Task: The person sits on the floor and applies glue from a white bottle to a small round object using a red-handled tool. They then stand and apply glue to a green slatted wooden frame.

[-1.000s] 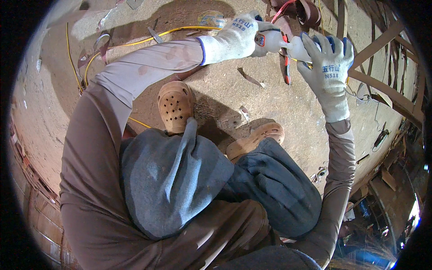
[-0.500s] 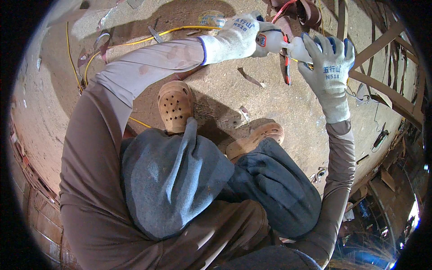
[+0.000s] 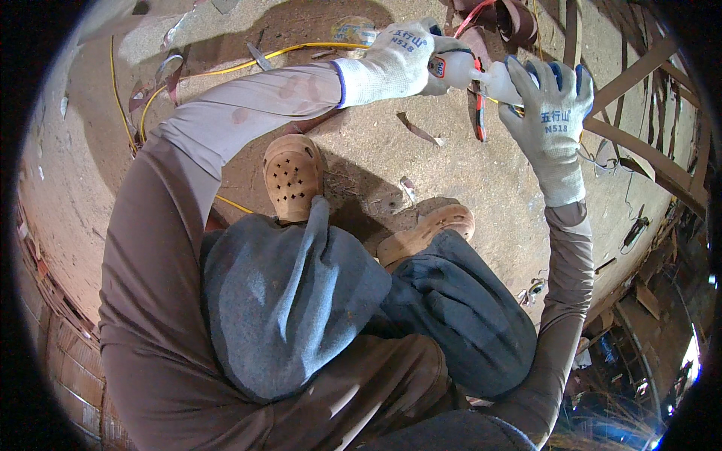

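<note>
Both my hands wear white knit gloves with blue fingertips. My left hand (image 3: 397,62) grips a small white plastic bottle (image 3: 459,68) held sideways above the dirt floor. My right hand (image 3: 551,113) is closed around the bottle's nozzle end, so the tip is hidden inside the glove. Just below the bottle, a red-handled tool (image 3: 479,113) lies on the ground. I am crouching, with my knees and two tan clogs (image 3: 293,177) below my arms.
A yellow cable (image 3: 248,62) curves across the dirt floor at upper left. Wooden slats and a frame (image 3: 647,158) lie to the right, with red strap loops (image 3: 511,16) at the top. Scraps of wood and tape litter the floor. Brick edging (image 3: 53,323) runs along the left.
Both hands stay on the bottle with almost no movement. The right hand has shifted very slightly on the nozzle end.
</note>
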A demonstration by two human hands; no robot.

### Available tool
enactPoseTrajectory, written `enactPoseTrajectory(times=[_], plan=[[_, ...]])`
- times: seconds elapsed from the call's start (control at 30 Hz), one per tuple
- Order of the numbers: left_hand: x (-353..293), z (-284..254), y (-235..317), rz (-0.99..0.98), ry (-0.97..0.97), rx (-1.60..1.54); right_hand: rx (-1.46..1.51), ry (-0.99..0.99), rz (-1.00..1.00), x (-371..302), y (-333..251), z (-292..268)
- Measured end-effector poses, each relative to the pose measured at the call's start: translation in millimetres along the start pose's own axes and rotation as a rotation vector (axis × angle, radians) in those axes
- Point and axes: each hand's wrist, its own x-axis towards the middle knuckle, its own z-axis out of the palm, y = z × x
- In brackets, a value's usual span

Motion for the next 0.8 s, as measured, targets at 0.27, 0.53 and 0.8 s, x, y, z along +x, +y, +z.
enactPoseTrajectory(times=[0.27, 0.53, 0.8], plan=[[0.8, 2.7, -1.3, -0.01, -0.014, 0.092, 0.003, 0.02, -0.007, -0.3, 1.1, 4.0], [-0.6, -4.4, 3.3, -0.03, -0.031, 0.034, -0.002, 0.008, -0.003, 0.7, -1.2, 0.8], [-1.3, -0.5, -2.5, 0.014, -0.001, 0.029, 0.009, 0.026, -0.008, 0.6, -1.6, 0.7]])
